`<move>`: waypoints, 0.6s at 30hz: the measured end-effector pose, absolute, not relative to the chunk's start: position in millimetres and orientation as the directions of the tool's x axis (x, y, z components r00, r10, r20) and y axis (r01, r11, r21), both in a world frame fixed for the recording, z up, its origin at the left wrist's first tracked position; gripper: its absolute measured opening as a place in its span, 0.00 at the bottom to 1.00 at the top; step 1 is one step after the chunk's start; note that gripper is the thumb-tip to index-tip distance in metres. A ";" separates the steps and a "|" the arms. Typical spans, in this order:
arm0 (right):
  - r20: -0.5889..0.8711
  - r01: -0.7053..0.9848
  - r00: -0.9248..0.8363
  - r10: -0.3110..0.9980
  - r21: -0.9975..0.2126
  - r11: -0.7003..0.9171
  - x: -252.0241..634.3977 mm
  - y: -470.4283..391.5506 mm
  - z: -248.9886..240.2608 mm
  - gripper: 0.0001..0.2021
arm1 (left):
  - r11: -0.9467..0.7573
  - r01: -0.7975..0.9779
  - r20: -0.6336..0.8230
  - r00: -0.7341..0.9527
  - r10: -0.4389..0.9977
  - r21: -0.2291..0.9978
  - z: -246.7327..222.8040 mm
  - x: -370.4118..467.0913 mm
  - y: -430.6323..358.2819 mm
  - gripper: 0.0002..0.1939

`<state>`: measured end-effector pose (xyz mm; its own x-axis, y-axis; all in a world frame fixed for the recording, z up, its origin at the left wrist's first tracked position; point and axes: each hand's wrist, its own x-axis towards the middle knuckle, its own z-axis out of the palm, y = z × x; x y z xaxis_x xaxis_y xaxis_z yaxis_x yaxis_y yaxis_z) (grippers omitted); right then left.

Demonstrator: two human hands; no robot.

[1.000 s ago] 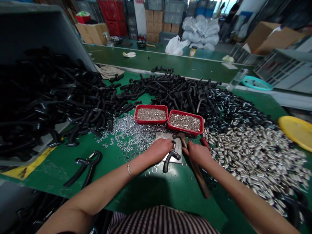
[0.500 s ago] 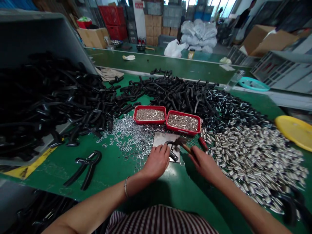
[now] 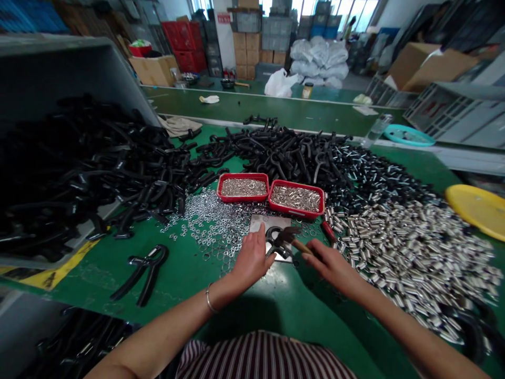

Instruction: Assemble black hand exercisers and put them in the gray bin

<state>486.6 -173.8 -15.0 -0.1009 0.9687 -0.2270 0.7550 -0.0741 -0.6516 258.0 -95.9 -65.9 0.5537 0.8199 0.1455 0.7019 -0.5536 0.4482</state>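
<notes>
My right hand (image 3: pixel 325 261) is closed round the wooden handle of a small hammer (image 3: pixel 289 235), whose dark head is over a steel plate (image 3: pixel 258 221). On that plate lies a black curved grip part (image 3: pixel 272 231) with a shiny metal piece, partly hidden under the hammer. My left hand (image 3: pixel 250 255) is at the plate's left side, index finger stretched forward and thumb apart, its thumb tip by the black part. A black V-shaped hand grip (image 3: pixel 147 268) lies on the green table to the left.
Red trays (image 3: pixel 242 199) of small metal parts stand behind the plate. Loose rings and nuts (image 3: pixel 209 216) spread left; metal cylinders (image 3: pixel 410 252) pile right, near a red-handled tool (image 3: pixel 328 231). Black grips (image 3: pixel 276 150) heap behind, and a grey crate (image 3: pixel 114 68) holds more.
My left hand has loosened from the black part, its index finger now stretched forward. More of the part shows on the plate. The hammer has moved slightly within my right hand's reach.
</notes>
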 end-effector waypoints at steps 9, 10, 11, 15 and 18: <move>-0.210 0.870 0.188 0.959 -0.417 -0.262 564.8 -187.4 -21.6 0.18 | -0.248 0.523 -0.057 0.498 0.865 0.815 -35.6 244.5 -49.6 0.32; -0.175 0.889 0.241 0.955 -0.354 -0.289 568.5 -181.4 -25.3 0.17 | -0.296 0.553 -0.001 0.472 0.882 0.779 -37.8 240.3 -43.6 0.31; -0.152 0.906 0.289 0.945 -0.274 -0.321 570.4 -174.1 -30.1 0.17 | -0.354 0.586 0.057 0.462 0.885 0.729 -41.2 235.9 -38.8 0.27; -0.183 0.924 0.375 0.909 -0.004 -0.382 565.2 -143.6 -49.9 0.18 | -0.514 0.578 0.143 0.565 0.813 0.634 -56.7 219.5 -34.3 0.17; -0.199 0.938 0.346 0.917 0.055 -0.342 561.5 -131.3 -51.6 0.16 | -0.534 0.591 0.146 0.576 0.804 0.605 -61.4 215.3 -38.2 0.23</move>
<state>561.5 -131.3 -51.6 0.3462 0.9168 -0.1992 0.9380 -0.3422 0.0554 215.3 -38.2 -61.4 0.5759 0.8043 0.1465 0.5914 -0.5336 0.6046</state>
